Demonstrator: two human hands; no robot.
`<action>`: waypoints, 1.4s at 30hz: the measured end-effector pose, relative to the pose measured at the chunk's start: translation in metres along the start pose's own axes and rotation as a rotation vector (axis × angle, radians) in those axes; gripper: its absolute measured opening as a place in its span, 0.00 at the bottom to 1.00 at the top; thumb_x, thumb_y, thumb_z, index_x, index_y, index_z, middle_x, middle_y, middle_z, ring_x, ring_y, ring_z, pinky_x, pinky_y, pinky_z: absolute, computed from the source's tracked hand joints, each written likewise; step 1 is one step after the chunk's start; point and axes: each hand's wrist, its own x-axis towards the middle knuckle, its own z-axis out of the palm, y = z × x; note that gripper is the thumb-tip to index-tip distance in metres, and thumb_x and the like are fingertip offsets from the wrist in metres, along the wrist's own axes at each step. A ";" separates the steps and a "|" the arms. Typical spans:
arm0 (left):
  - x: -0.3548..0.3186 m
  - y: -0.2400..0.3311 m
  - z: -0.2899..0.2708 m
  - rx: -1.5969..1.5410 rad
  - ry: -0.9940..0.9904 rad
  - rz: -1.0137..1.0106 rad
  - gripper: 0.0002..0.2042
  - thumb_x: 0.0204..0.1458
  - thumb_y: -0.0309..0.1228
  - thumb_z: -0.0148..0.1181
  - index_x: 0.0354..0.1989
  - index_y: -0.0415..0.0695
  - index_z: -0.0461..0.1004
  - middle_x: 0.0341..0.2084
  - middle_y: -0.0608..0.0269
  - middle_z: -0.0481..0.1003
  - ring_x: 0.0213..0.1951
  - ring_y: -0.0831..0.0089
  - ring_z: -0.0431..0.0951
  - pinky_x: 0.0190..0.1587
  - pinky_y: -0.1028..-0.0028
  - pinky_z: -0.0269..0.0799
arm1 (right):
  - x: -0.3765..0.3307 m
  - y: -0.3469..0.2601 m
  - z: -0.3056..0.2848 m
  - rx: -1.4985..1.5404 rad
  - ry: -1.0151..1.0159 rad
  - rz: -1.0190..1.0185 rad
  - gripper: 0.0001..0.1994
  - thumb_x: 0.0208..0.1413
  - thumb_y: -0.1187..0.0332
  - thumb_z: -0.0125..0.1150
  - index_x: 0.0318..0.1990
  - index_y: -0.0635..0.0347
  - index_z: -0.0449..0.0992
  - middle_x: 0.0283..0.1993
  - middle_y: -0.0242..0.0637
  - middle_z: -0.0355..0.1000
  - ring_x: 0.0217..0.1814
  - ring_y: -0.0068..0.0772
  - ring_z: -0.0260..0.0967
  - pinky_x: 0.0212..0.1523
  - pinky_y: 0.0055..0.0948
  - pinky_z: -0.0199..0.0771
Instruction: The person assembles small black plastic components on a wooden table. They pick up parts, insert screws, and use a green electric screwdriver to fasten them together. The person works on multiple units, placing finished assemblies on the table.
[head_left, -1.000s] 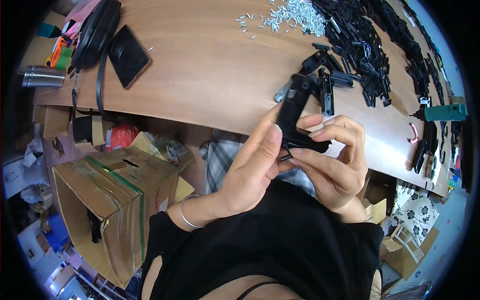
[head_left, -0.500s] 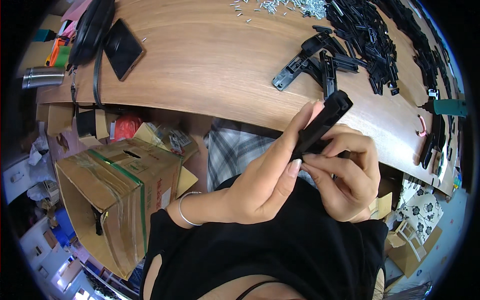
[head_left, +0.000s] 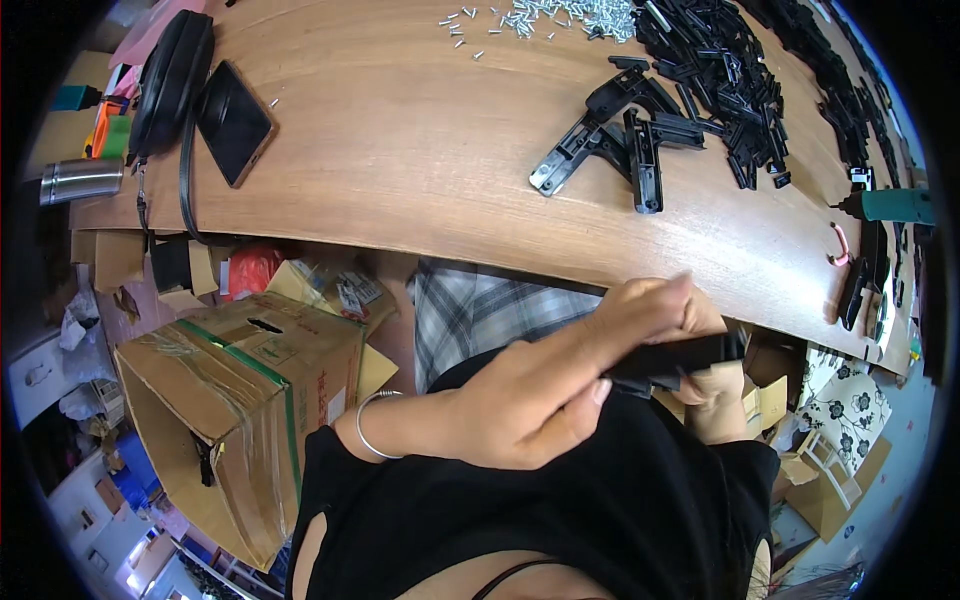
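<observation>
My left hand [head_left: 540, 400] is closed round a long, dark black plastic part [head_left: 680, 362], its thumb along the near side and its fingers over the top. The part lies nearly level, pointing right, just off the table's front edge and above my lap. Behind its right end is my right hand [head_left: 716, 390], closed against the part and largely hidden by it; motion smears its fingers. On the table beyond lie black pistol-shaped plastic pieces: one larger angled piece [head_left: 585, 140] and a smaller one [head_left: 646, 170] beside it.
Silver screws [head_left: 575, 15] and a heap of small black parts [head_left: 715, 80] lie at the back. A phone [head_left: 235, 122], a black case [head_left: 170, 85] and a steel cup [head_left: 82, 182] are at left. A teal power screwdriver [head_left: 890, 205] is at right; a cardboard box [head_left: 250, 400] stands lower left.
The black plastic part has swung from pointing up and away to lying nearly level, and has come down toward my lap. My right hand has gone behind its right end. The view has shifted slightly.
</observation>
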 end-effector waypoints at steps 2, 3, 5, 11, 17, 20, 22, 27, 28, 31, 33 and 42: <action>0.003 0.000 0.003 -0.063 -0.027 0.028 0.24 0.53 0.23 0.38 0.59 0.28 0.49 0.59 0.36 0.52 0.63 0.48 0.51 0.62 0.63 0.47 | 0.007 -0.002 0.003 -0.134 -0.092 0.080 0.10 0.48 0.76 0.59 0.38 0.68 0.72 0.38 0.38 0.72 0.39 0.23 0.70 0.40 0.20 0.69; 0.000 0.001 0.002 -0.095 -0.060 -0.004 0.24 0.53 0.24 0.38 0.59 0.29 0.49 0.60 0.36 0.50 0.63 0.49 0.49 0.63 0.63 0.45 | 0.009 0.001 -0.003 -0.184 -0.154 0.034 0.10 0.48 0.75 0.59 0.38 0.68 0.72 0.39 0.38 0.72 0.41 0.22 0.69 0.42 0.20 0.68; -0.003 -0.001 0.000 -0.097 -0.114 -0.034 0.25 0.52 0.24 0.38 0.60 0.30 0.48 0.61 0.37 0.47 0.64 0.50 0.45 0.63 0.62 0.43 | 0.012 0.003 -0.012 -0.323 -0.221 0.005 0.09 0.50 0.75 0.58 0.39 0.68 0.71 0.40 0.38 0.71 0.43 0.20 0.67 0.43 0.20 0.66; -0.008 -0.001 -0.004 0.114 -0.119 -0.056 0.26 0.52 0.25 0.46 0.61 0.36 0.52 0.62 0.35 0.39 0.66 0.49 0.39 0.63 0.62 0.42 | 0.013 0.003 0.008 -0.297 -0.054 0.105 0.09 0.55 0.71 0.54 0.40 0.68 0.70 0.39 0.34 0.70 0.41 0.17 0.65 0.42 0.18 0.65; -0.010 -0.011 -0.011 0.145 0.126 0.001 0.23 0.50 0.22 0.52 0.56 0.36 0.59 0.58 0.31 0.50 0.61 0.46 0.55 0.59 0.64 0.55 | 0.013 0.003 0.028 -0.383 0.089 -0.063 0.06 0.56 0.73 0.52 0.38 0.67 0.69 0.34 0.30 0.68 0.36 0.17 0.63 0.40 0.17 0.63; -0.009 0.005 -0.025 0.158 0.244 -0.165 0.18 0.52 0.22 0.49 0.53 0.34 0.62 0.50 0.35 0.65 0.54 0.53 0.67 0.55 0.68 0.60 | 0.016 -0.018 0.027 -0.755 0.097 -0.134 0.04 0.53 0.75 0.55 0.35 0.65 0.72 0.32 0.32 0.71 0.37 0.21 0.67 0.41 0.21 0.66; -0.017 -0.006 -0.032 0.156 0.571 -0.226 0.21 0.57 0.23 0.42 0.58 0.34 0.50 0.41 0.44 0.73 0.40 0.69 0.76 0.41 0.76 0.71 | 0.031 -0.034 0.020 -1.354 0.167 -0.583 0.11 0.47 0.80 0.57 0.40 0.62 0.74 0.41 0.39 0.74 0.43 0.35 0.71 0.44 0.30 0.69; -0.003 -0.019 -0.069 1.043 0.731 -0.335 0.20 0.51 0.29 0.54 0.53 0.36 0.63 0.17 0.60 0.71 0.17 0.72 0.70 0.21 0.76 0.65 | 0.057 -0.069 -0.004 -2.174 0.509 -0.835 0.25 0.39 0.84 0.55 0.50 0.57 0.70 0.44 0.37 0.71 0.52 0.41 0.62 0.53 0.37 0.59; -0.005 -0.023 -0.075 1.205 0.665 -0.323 0.20 0.50 0.32 0.56 0.52 0.37 0.65 0.18 0.60 0.70 0.17 0.71 0.69 0.22 0.74 0.65 | 0.058 -0.072 -0.010 -2.216 0.486 -0.811 0.25 0.39 0.83 0.55 0.51 0.57 0.70 0.43 0.37 0.71 0.52 0.41 0.62 0.53 0.38 0.57; -0.004 -0.015 -0.082 1.375 0.581 -0.400 0.24 0.47 0.38 0.60 0.50 0.38 0.68 0.28 0.54 0.70 0.24 0.66 0.69 0.26 0.71 0.65 | 0.055 -0.082 -0.007 -2.136 0.380 -0.882 0.19 0.40 0.81 0.56 0.44 0.61 0.73 0.38 0.39 0.71 0.46 0.41 0.66 0.49 0.39 0.60; -0.001 -0.001 -0.083 1.430 0.562 -0.485 0.35 0.40 0.46 0.64 0.55 0.37 0.63 0.49 0.43 0.63 0.42 0.57 0.69 0.37 0.68 0.68 | 0.055 -0.089 0.004 -2.018 0.257 -0.955 0.17 0.38 0.83 0.55 0.40 0.62 0.74 0.36 0.41 0.72 0.41 0.43 0.69 0.41 0.37 0.68; 0.012 0.000 -0.066 -0.422 0.353 -0.315 0.19 0.59 0.29 0.43 0.56 0.36 0.52 0.45 0.50 0.70 0.41 0.72 0.75 0.42 0.75 0.72 | 0.149 -0.160 0.041 -1.632 -0.153 -0.675 0.13 0.47 0.76 0.56 0.42 0.64 0.75 0.39 0.37 0.75 0.41 0.29 0.73 0.42 0.26 0.71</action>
